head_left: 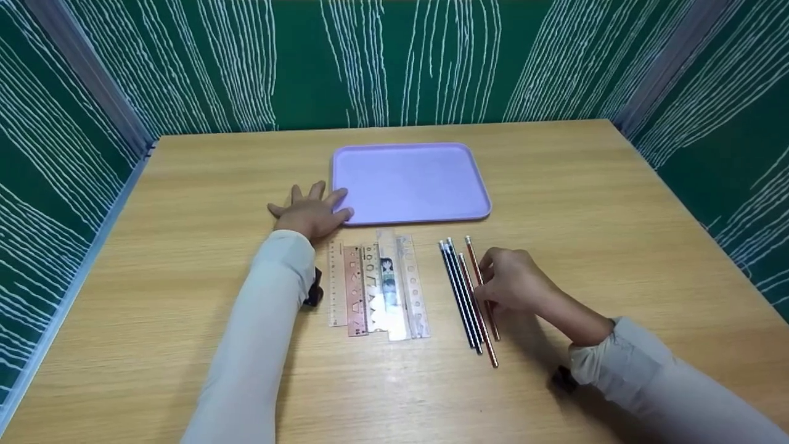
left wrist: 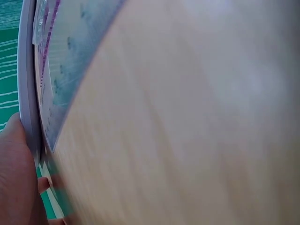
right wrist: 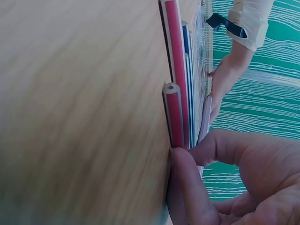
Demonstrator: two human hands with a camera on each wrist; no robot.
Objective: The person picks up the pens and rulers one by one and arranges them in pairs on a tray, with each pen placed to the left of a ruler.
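My left hand (head_left: pixel 308 216) lies with fingers spread at the near left corner of a purple tray (head_left: pixel 410 185), its thumb and forefinger over the rim. In the left wrist view that hand (left wrist: pixel 16 173) is beside the tray's edge (left wrist: pixel 27 79). With thumb and fingertips, my right hand (head_left: pixel 511 280) pinches the rightmost red pencil (right wrist: pixel 173 112) in a row of pencils. Another red pencil (head_left: pixel 487 342) and several dark striped pencils (head_left: pixel 459 302) lie close along its left side, their ends uneven.
Several rulers lie side by side below the tray, including a pink ruler (head_left: pixel 355 296) and a clear ruler with a cartoon figure (head_left: pixel 394 308). They sit between my left forearm and the pencils. Green, white-streaked walls (head_left: pixel 308 61) enclose the wooden table (head_left: pixel 616 246).
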